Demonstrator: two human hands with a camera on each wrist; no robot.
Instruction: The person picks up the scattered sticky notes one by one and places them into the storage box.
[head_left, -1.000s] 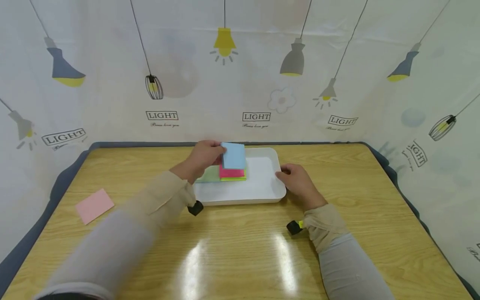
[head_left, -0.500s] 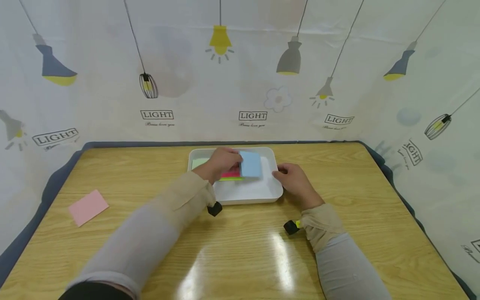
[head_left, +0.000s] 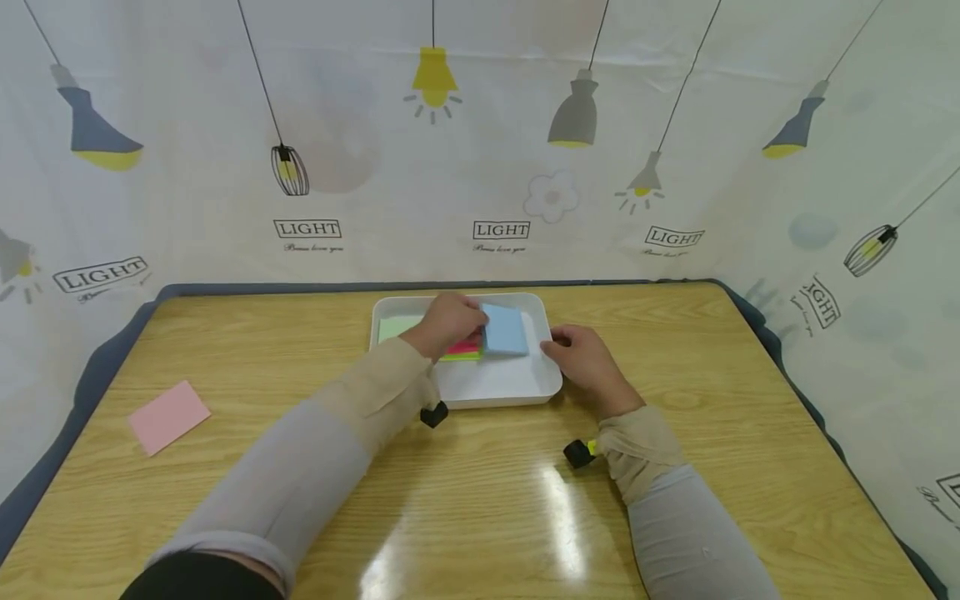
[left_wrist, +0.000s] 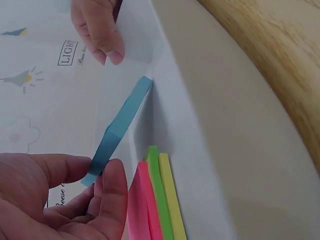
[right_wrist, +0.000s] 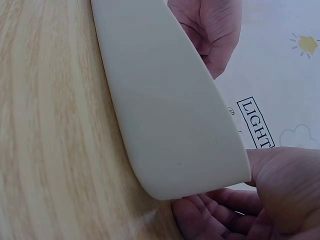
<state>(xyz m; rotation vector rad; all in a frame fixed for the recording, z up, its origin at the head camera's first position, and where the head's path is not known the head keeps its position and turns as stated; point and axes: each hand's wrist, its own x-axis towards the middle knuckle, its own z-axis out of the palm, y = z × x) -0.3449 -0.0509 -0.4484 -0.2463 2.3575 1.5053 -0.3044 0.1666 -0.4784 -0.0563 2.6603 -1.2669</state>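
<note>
My left hand (head_left: 448, 325) pinches a light-blue sticky note pad (head_left: 506, 331) by its left edge, between thumb and fingers. In the left wrist view the blue pad (left_wrist: 120, 122) stands tilted inside the white tray (head_left: 498, 386). Beside it, close under my fingers, are a pink sticky note pad (left_wrist: 142, 204), a green one (left_wrist: 160, 195) and a yellow one (left_wrist: 172, 200). My right hand (head_left: 591, 364) grips the tray's right end, thumb at the rim and fingers against the outer wall (right_wrist: 170, 125).
A pale green pad (head_left: 393, 327) lies at the tray's left end, partly hidden by my left hand. Far to the left on the wooden table (head_left: 300, 533), a pale pink note (head_left: 169, 417) lies by itself. A curtain (head_left: 390, 167) printed with lamps hangs behind the table.
My left hand has carried the blue pad rightward and lower, from over the pink pad to the tray's bare middle. The right hand keeps its grip on the tray.
</note>
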